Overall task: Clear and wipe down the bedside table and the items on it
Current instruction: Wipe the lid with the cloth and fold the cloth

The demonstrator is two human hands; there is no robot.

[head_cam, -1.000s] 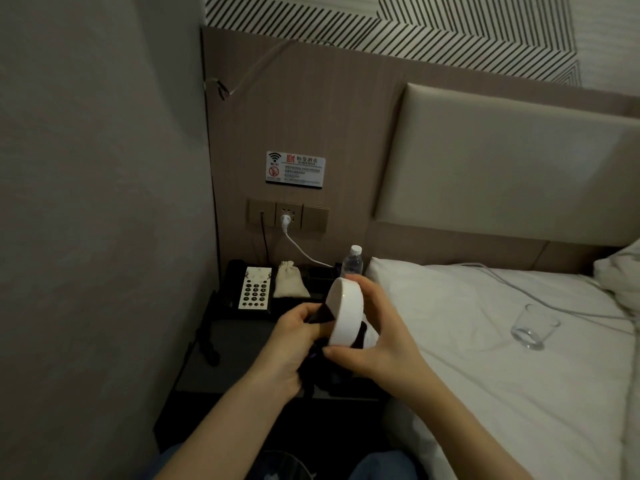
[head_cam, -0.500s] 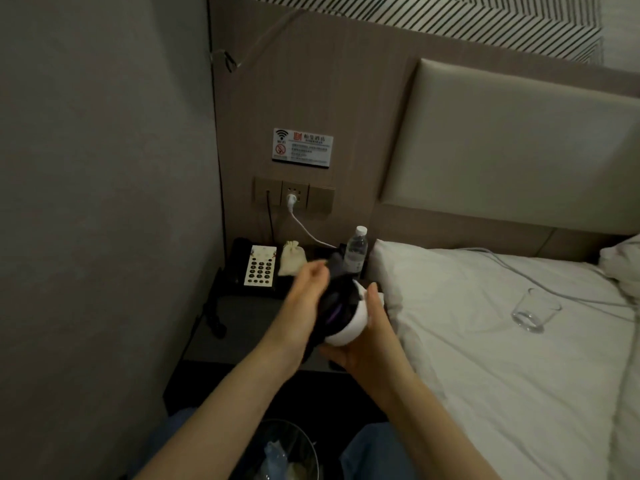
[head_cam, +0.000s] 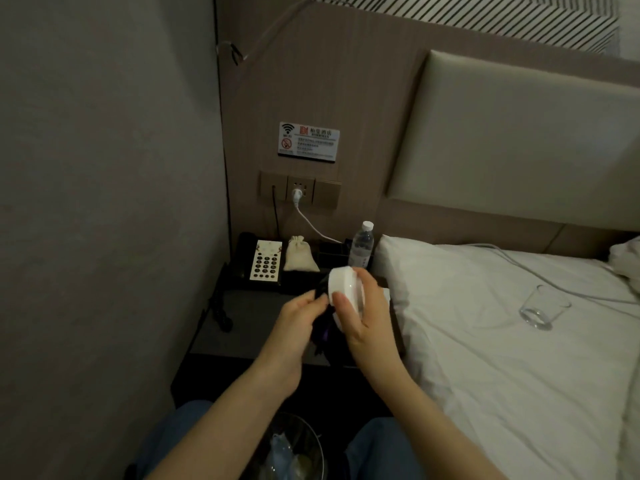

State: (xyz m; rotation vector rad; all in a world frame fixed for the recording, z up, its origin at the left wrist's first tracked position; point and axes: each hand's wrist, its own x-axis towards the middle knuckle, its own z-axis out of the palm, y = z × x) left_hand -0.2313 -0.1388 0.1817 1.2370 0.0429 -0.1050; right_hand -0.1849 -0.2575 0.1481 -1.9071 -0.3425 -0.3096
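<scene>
Now the right hand (head_cam: 363, 306) is gripping a white round dish (head_cam: 343, 284) above the tabletop (head_cam: 242, 327); left hand (head_cam: 301, 317) is clutching a dark cloth (head_cam: 323, 332) just beside it. Wall sign (head_cam: 309, 142) is showing wifi + no-smoking icons, text unreadable.

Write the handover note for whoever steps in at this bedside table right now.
Right hand grips the white round object, held over the bedside table. Left hand presses a dark cloth against it.
Done, apparently: drinking glass lies on the bed.
Left: phone, small cloth pouch and water bottle remain at the table's back; tabletop wipe unconfirmed.
</scene>
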